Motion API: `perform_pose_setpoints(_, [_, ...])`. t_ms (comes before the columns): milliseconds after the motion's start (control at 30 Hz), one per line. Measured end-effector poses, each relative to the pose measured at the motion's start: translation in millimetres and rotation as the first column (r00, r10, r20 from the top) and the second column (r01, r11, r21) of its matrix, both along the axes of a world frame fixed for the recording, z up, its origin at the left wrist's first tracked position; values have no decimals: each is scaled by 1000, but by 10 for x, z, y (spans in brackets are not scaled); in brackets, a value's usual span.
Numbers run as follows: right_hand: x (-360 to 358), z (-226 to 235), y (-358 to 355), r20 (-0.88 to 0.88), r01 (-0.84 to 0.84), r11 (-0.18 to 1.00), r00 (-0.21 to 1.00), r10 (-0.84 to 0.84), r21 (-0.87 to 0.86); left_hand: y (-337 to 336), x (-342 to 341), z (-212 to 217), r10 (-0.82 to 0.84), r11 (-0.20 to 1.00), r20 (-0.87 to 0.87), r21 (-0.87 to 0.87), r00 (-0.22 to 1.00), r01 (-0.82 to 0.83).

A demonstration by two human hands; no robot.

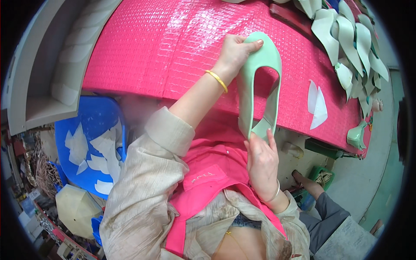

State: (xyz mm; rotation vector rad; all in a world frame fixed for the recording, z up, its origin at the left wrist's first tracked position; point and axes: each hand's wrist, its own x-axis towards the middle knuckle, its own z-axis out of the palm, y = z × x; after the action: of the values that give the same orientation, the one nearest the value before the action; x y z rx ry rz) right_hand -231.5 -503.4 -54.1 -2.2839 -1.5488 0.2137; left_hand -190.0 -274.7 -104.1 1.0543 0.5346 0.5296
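A pale mint-green shoe upper (246, 93) is stretched lengthwise between my hands, above the front edge of the pink-covered table (143, 56). My left hand (237, 52) grips its rounded toe end, thumb on top and fingers beneath. At the lower, heel end my right hand (262, 161) pinches the edge with its fingers; one finger stands raised. The oval foot opening between them faces up, and the inner lining shows along its right side. My right fingertips are partly hidden by the upper.
Many pale green shoe uppers (363, 39) are heaped at the table's far right. White cut pieces (318, 108) lie nearer. A blue plastic chair (71, 162) at left holds white scraps. A grey box-like housing (52, 108) stands upper left. A green basket (323, 175) and a grey-trousered leg (331, 212) are lower right.
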Motion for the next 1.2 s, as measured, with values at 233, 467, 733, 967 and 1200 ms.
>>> perform_pose_setpoints(233, [1306, 129, 172, -475, 275, 869, 878, -53, 412, 136, 64, 328, -522, 840, 45, 198, 851, 505])
perform_pose_setpoints(467, [1303, -43, 446, -947, 618, 718, 210, 243, 321, -562, -299, 705, -104, 769, -349, 566, 932, 298])
perform_pose_setpoints(733, [1445, 209, 501, -842, 602, 658, 531, 92, 452, -840, -299, 527, -316, 848, -200, 379, 928, 370])
perform_pose_setpoints(967, [1722, 236, 623, -869, 511, 787, 491, 64, 347, -1073, -981, 284, -533, 828, -272, 26, 801, 560])
perform_pose_setpoints(1200, [1393, 178, 159, -963, 443, 863, 6, 269, 244, -1226, -964, 255, -414, 908, 28, 87, 910, 410])
